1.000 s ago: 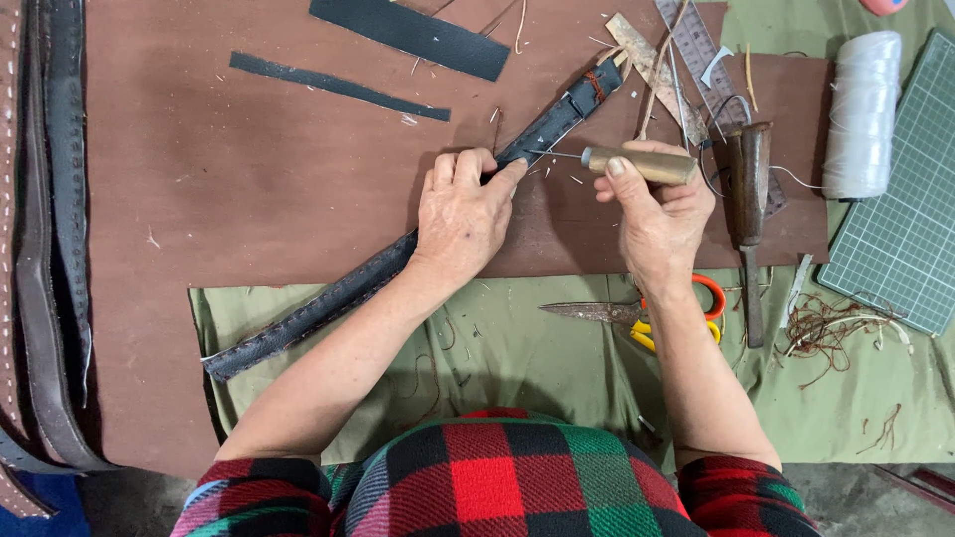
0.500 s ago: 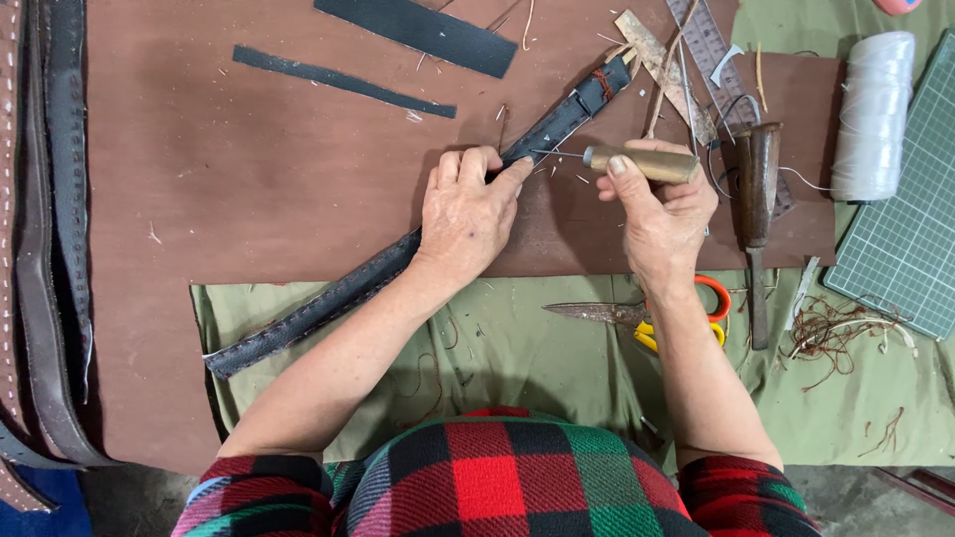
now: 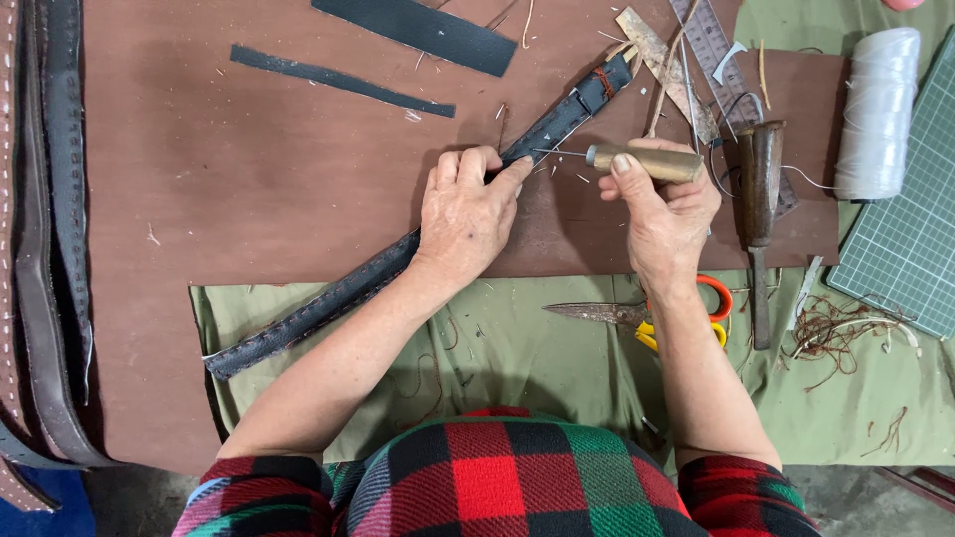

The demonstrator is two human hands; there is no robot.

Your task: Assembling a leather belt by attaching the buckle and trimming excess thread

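L hand [image 3: 466, 214] pressed flat on dark leather strap [image 3: 398, 264], lying diagonal across brown sheet [image 3: 249, 199] near counter's far edge. R hand [image 3: 665, 214] pinching awl [image 3: 637, 161], tip at strap.

A dark grey-black strap [image 3: 398, 268] lay across a reddish-brown leather sheet [image 3: 249, 199]. The awl handle [image 3: 647, 162] was tan-gold. The cloth [image 3: 517, 348] was olive green, the cutting mat [image 3: 910, 249] dark green with a pale grid, the thread spool [image 3: 875, 109] white. The scissors [image 3: 711, 308] had orange and yellow handles. The sleeves [image 3: 497, 477] were red, green and black plaid.
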